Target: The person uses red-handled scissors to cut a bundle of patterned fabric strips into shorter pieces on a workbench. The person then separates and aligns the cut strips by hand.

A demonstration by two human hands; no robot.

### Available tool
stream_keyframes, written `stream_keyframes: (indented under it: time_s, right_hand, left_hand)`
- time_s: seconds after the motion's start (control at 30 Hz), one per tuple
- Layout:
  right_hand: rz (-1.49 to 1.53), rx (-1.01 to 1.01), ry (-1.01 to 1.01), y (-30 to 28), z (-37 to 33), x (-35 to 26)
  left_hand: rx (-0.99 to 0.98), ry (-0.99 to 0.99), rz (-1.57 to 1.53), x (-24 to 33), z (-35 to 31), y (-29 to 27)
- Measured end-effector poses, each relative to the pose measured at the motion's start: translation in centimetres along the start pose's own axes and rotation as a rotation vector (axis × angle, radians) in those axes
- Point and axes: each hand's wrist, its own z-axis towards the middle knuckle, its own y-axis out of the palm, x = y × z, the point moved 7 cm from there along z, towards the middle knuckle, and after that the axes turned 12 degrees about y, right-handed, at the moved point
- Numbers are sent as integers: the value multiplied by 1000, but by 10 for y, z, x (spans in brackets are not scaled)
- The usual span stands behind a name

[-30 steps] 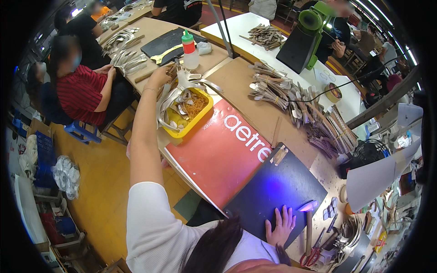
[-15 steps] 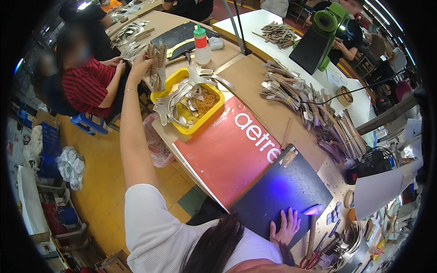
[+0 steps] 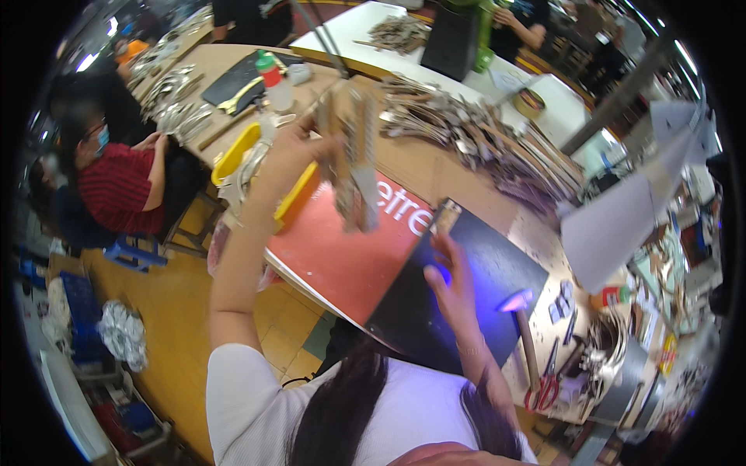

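My left hand (image 3: 299,159) is closed around a bundle of brown and whitish strips (image 3: 353,171), blurred by motion, held up over the red sheet (image 3: 342,264). Behind that hand and forearm, the yellow tray (image 3: 295,203) is partly hidden. My right hand (image 3: 454,283) is raised above the black board (image 3: 420,318), fingers apart, with nothing in it. Violet light falls on this hand and the board. A hammer (image 3: 527,338) with a wooden handle lies at the board's right edge, close to my right forearm.
Piles of strips (image 3: 482,136) lie across the far side of the bench. A bottle with a green cap (image 3: 273,81) stands beyond the tray. Red-handled scissors (image 3: 544,384) rest at the near right. On the left sits a person in a striped red top (image 3: 120,186).
My left hand has brought the bundle from the far left, near the seated person, back over the red sheet. My right hand has lifted off the black board and moved up-left. The view has shifted.
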Motion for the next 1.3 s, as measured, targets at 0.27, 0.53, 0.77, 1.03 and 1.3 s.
stream_keyframes:
  time_s: [0.27,0.53,0.77,1.03,1.3]
  right_hand:
    - [515,-46,411,-29,5,54]
    - [68,303,356,-67,-31,35]
    - [364,256,360,-72,-38,48]
    - [288,295,308,-79,-38,58]
    - [654,237,454,-98,-39,67]
  left_hand:
    - [-348,-326,-343,-75,-84,193]
    - [-194,-356,-609,-85,-112,232]
    - [-278,-276,-873,-78,-107,238]
    - [-92,-260,-1022,-82,-88,231]
    - [-78,-398,-988,-81,-84,223]
